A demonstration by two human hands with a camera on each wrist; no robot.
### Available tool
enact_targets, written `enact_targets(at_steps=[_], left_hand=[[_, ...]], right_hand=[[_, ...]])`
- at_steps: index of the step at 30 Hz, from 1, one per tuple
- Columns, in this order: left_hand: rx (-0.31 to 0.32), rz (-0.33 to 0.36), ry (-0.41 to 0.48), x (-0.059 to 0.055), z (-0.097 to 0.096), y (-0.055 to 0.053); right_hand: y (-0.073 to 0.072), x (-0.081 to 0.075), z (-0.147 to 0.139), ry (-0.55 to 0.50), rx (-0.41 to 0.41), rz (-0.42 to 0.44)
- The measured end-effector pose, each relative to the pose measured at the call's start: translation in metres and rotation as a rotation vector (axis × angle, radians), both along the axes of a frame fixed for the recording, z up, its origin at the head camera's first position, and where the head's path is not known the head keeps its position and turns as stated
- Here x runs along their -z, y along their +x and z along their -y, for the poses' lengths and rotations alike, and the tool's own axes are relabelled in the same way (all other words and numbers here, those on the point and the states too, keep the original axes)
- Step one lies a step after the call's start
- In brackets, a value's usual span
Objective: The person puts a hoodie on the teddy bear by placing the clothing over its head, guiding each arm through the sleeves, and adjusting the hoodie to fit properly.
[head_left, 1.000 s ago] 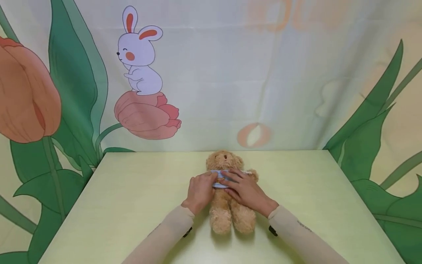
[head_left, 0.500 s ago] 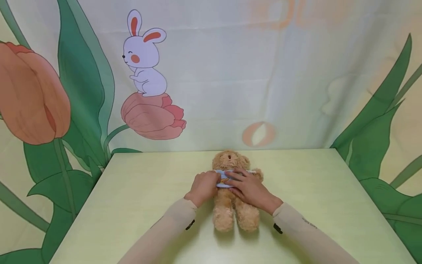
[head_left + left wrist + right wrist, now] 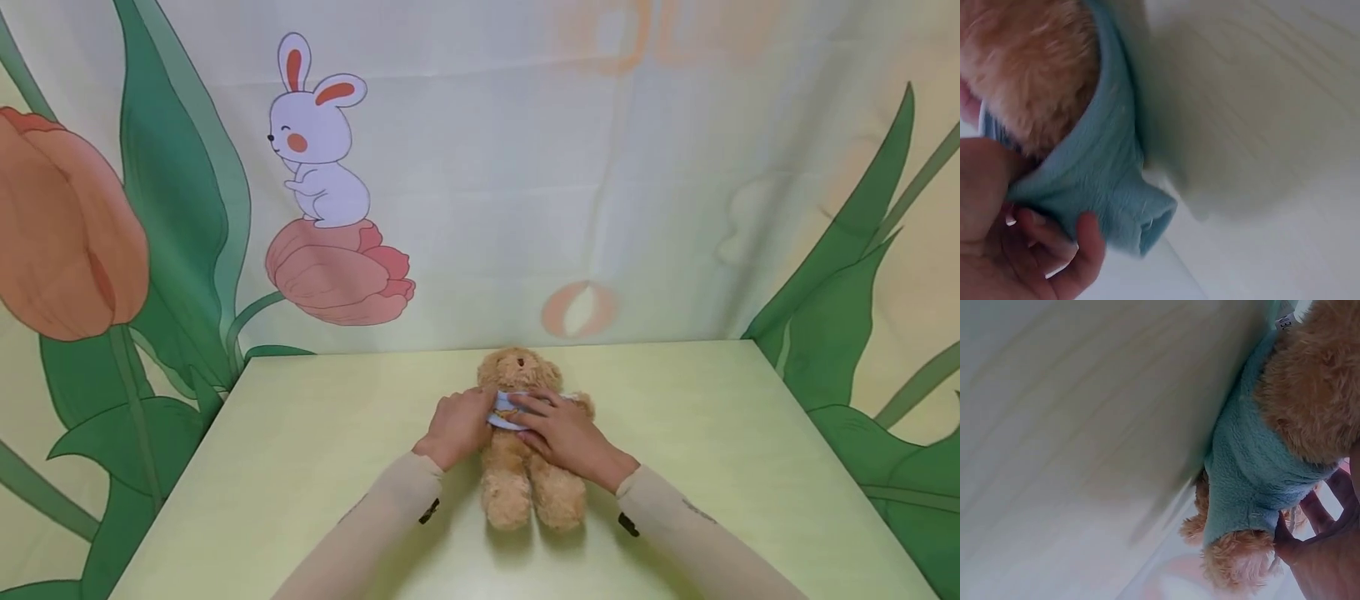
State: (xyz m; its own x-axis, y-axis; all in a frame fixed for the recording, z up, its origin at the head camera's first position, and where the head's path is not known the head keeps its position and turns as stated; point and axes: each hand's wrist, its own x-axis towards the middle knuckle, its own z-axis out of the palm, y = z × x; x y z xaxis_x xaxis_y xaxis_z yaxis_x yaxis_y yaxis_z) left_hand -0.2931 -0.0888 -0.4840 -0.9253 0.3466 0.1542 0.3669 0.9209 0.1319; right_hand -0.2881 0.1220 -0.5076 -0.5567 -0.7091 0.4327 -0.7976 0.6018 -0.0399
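Note:
A light-brown teddy bear (image 3: 506, 496) lies on its back, head toward the far table edge. It has a small light-blue shirt (image 3: 501, 410) around its chest. My left hand (image 3: 459, 427) pinches the shirt at the bear's side. In the left wrist view, no paw shows in the opening of the shirt sleeve (image 3: 1147, 222) beside my curled fingers. My right hand (image 3: 568, 435) rests on the shirt's front with fingers spread and extended. A furry paw (image 3: 1238, 559) sticks out of the other sleeve in the right wrist view.
The pale green table (image 3: 315, 467) extends around the bear on both sides. Behind it hangs a curtain (image 3: 480, 192) printed with a rabbit, tulips and leaves. A white label (image 3: 1285, 322) shows by the shirt hem in the right wrist view.
The head view shifts slightly. My left hand keeps its pinch on the shirt, and my right hand stays on the bear's chest. The bear lies in much the same place.

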Motion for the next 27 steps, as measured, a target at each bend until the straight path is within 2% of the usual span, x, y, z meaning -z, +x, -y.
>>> enact_targets(at_steps=[2, 4, 12, 17, 20, 25, 27], left_hand=[[0.002, 0.038, 0.028, -0.001, 0.001, -0.001], [-0.016, 0.046, 0.032, 0.000, 0.000, -0.002], [-0.100, -0.056, -0.107, 0.010, -0.003, -0.007], [-0.082, -0.020, -0.050, 0.010, 0.000, -0.009], [-0.081, -0.042, -0.024, 0.012, 0.001, -0.006], [-0.068, -0.147, -0.091, 0.015, 0.003, 0.002], [-0.043, -0.121, -0.100, 0.014, 0.006, 0.005]], right_hand=[[0.001, 0.001, -0.001, -0.016, 0.005, 0.017], [0.002, 0.002, 0.000, -0.025, 0.014, 0.032], [0.005, 0.000, 0.006, 0.009, 0.041, 0.056], [0.004, -0.002, 0.006, 0.005, 0.066, 0.077], [0.004, -0.001, 0.005, 0.001, 0.077, 0.101], [0.005, -0.001, 0.008, 0.039, 0.078, 0.098], [0.005, -0.001, 0.009, 0.049, 0.085, 0.098]])
